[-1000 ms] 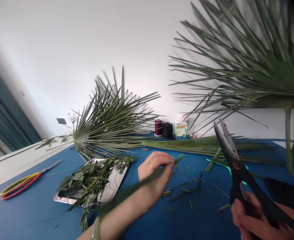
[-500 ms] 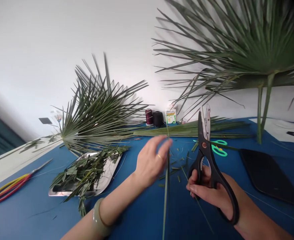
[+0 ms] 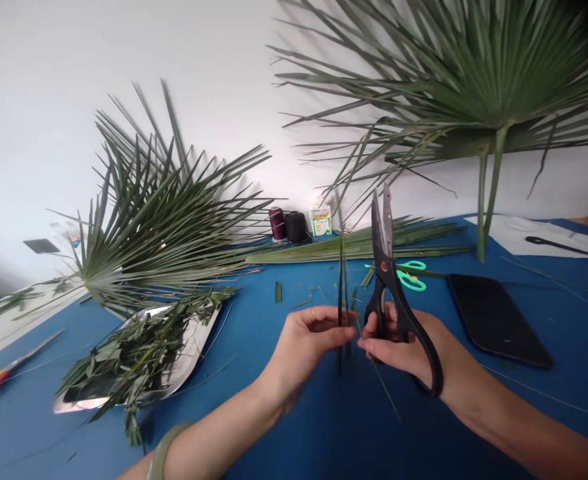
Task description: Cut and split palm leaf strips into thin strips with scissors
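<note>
My left hand is closed in a pinch on narrow palm leaf strips, which stand upright between thumb and fingers. Close beside it, my right hand grips black-handled scissors, their blades pointing up and slightly parted. A thin fibre hangs slantwise from the right thumb and fingertips. Small leaf clippings lie on the blue table beyond the hands.
At left, leaf pieces heap over a metal tray, near red-and-yellow-handled scissors. Palm fans lean against the wall. Thread spools, green-handled scissors and a black phone-like slab lie around.
My left hand has come down and closed on the leaf strips, nearer my right hand. The long strip no longer reaches the bottom of the view. The view has shifted to the right.
</note>
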Tool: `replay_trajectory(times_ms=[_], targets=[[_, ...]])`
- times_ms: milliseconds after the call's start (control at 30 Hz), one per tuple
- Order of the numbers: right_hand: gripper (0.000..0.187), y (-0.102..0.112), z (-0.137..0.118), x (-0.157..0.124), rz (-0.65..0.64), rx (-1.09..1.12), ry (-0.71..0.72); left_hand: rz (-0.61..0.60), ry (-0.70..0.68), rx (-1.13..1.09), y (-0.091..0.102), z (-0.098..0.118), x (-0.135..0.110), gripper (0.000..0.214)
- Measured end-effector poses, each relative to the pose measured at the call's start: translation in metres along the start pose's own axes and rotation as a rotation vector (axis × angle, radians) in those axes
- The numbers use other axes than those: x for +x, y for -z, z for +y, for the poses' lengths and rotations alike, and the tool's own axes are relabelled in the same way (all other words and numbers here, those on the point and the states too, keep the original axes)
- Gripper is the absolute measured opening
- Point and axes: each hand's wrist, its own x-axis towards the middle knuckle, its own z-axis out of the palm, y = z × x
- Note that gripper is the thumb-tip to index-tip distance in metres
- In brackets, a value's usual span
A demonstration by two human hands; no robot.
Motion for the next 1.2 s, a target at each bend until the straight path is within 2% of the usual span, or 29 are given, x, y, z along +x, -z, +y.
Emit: replay_trajectory(times_ms=[100,200,400,533,633,800,867,933,967,1000,1033,1067,1100,1200], targets=[[0.010,-0.006,0.005,-0.001,-0.019,-0.010,-0.018,0.042,-0.015,-0.027,0.004,0.001,0.002,0.005],[0.008,-0.008,0.007,-0.004,-0.040,-0.024,-0.026,0.042,0.006,-0.054,0.006,0.001,0.001,0.004],[0.009,-0.005,-0.001,-0.003,-0.045,-0.089,-0.030,-0.092,0.151,-0.098,0.002,-0.004,-0.001,0.012],[0.022,0.007,0.003,-0.001,-0.047,-0.283,-0.056,0.017,0.133,-0.117,0.006,-0.009,0.004,0.012],[0.025,0.019,0.008,-0.001,0.061,-0.557,-0.063,0.081,0.100,-0.124,0.011,-0.011,0.009,0.012],[0.024,0.042,0.009,-0.007,0.248,-0.929,-0.064,0.111,0.089,-0.124,0.013,-0.010,0.011,0.016],[0.035,0.059,0.014,-0.011,0.367,-1.031,-0.133,0.113,0.092,-0.121,0.012,-0.010,0.010,0.016],[0.065,0.079,0.027,-0.014,0.502,-1.112,-0.256,0.103,0.093,-0.115,0.011,-0.012,0.009,0.014],[0.076,0.089,0.037,-0.015,0.530,-1.138,-0.302,0.096,0.093,-0.112,0.011,-0.012,0.009,0.013],[0.080,0.098,0.047,-0.016,0.535,-1.159,-0.337,0.088,0.093,-0.108,0.010,-0.013,0.009,0.012],[0.070,0.106,0.057,-0.016,0.535,-1.174,-0.373,0.081,0.096,-0.103,0.010,-0.014,0.008,0.011],[0.051,0.114,0.067,-0.015,0.536,-1.191,-0.392,0.076,0.100,-0.097,0.010,-0.015,0.008,0.011],[0.039,0.122,0.076,-0.014,0.531,-1.199,-0.396,0.074,0.105,-0.090,0.010,-0.016,0.008,0.011],[0.030,0.143,0.093,-0.008,0.532,-1.217,-0.428,0.082,0.121,-0.066,0.012,-0.018,0.010,0.013]])
